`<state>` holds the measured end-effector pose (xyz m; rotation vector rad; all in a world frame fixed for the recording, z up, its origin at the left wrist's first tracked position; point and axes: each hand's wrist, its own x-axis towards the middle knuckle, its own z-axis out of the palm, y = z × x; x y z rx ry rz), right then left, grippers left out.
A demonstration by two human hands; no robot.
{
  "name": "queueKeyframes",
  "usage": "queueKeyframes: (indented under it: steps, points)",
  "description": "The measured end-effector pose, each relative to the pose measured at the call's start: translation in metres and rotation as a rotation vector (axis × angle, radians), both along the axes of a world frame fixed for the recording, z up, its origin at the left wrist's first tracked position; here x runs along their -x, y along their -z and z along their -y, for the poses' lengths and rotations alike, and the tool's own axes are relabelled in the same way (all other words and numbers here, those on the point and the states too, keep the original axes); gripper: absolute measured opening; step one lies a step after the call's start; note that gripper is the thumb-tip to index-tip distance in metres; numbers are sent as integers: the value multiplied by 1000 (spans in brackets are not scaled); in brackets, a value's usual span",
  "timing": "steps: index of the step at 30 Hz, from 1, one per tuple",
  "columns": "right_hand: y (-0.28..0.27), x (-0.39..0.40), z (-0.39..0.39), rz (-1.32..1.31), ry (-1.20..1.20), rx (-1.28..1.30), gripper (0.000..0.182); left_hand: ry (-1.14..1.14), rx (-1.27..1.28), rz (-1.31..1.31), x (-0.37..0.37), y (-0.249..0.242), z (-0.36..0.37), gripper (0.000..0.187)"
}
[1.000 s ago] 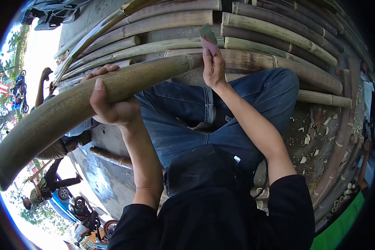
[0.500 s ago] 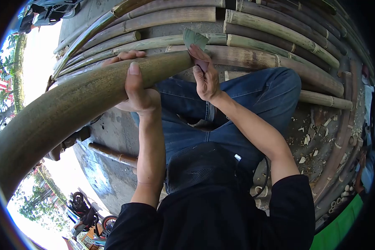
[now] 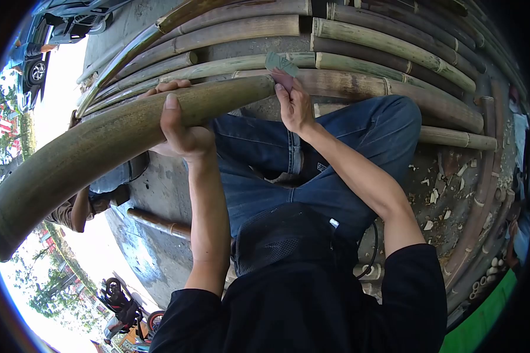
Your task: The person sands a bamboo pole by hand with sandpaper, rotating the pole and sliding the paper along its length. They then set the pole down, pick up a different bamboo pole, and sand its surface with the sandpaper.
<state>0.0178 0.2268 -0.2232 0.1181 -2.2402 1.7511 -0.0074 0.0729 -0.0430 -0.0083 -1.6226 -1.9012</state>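
A thick greenish-brown bamboo pole [image 3: 106, 137] slants across the left side of the head view, its far end raised above my lap. My left hand [image 3: 185, 132] is wrapped around it, thumb on top and fingertips showing over the far side. In my right hand [image 3: 296, 110] a folded sheet of sandpaper [image 3: 282, 66], green printed on one face and reddish on the other, is pinched between thumb and fingers. The sandpaper touches the pole's far end. My fingers partly cover the sheet.
Several bamboo poles [image 3: 383, 41] lie in rows on the ground ahead. Pale chips [image 3: 434, 196] are scattered at the right. Another person's arm [image 3: 80, 210] shows beyond the pole at left. A motorcycle [image 3: 123, 306] stands at lower left, a vehicle [image 3: 70, 20] at upper left.
The pole and my left hand have shifted a little to the left. My right hand with the sandpaper has moved slightly right. More of the other person shows at left.
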Motion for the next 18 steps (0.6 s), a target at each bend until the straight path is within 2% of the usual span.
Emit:
queueKeyframes:
  steps: [2,5,9,11,14,17,18]
  points:
    - [-16,-9,6,-168,-11,-1,42,3,7,-8,2,0,2,47]
    - [-5,-5,-3,-192,-45,-58,41,0,0,16,-3,1,5,47]
    - [5,9,-6,-74,-18,-48,36,28,-57,6,-2,3,9,49]
    - [1,7,-2,-119,-35,32,34,40,-69,-8,-1,4,11,49]
    - [14,9,-12,-117,-54,-71,35,41,-89,3,-9,5,16,49]
    - [8,8,-7,-129,-28,-83,34,51,-140,-6,-8,6,16,48]
    - [-3,4,-5,-156,-52,-11,34,62,-182,-15,-7,7,16,49]
